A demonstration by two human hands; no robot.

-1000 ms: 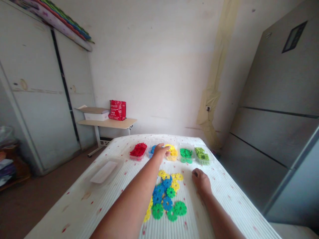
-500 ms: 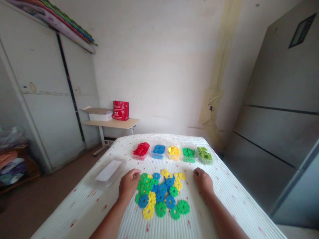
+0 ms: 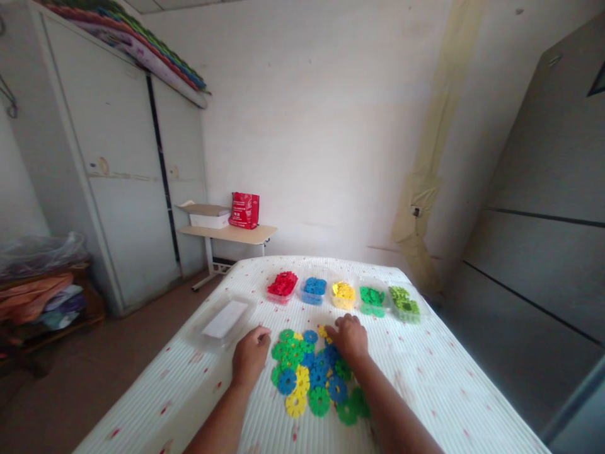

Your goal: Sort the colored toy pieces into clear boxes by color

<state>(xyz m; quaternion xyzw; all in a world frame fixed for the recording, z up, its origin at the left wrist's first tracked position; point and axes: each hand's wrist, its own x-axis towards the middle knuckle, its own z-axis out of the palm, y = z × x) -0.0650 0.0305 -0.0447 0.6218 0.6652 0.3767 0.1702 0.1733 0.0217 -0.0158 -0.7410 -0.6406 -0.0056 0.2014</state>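
A pile of flat notched plastic discs lies in front of me: green discs (image 3: 288,353), blue discs (image 3: 317,372) and yellow discs (image 3: 296,403). My left hand (image 3: 251,358) rests on the table just left of the green ones, fingers curled in with nothing visible in them. Over the right part of the pile reaches my right hand (image 3: 350,339), fingers bent and apart. Its fingertips are at a small yellow disc (image 3: 323,331) near the far edge; whether they touch it I cannot tell. The right hand and forearm cover some discs on that side.
Behind the pile stands a row of clear tubs with red pieces (image 3: 282,285), blue pieces (image 3: 314,287), yellow pieces (image 3: 343,292), green pieces (image 3: 372,296) and light green pieces (image 3: 404,301). A clear plastic lid (image 3: 201,337) lies at left on the white ribbed tablecloth (image 3: 189,403).
My right hand has moved left from beside the pile to over its right part, and its fingers have loosened. My left hand stays beside the pile. The view has turned slightly left.
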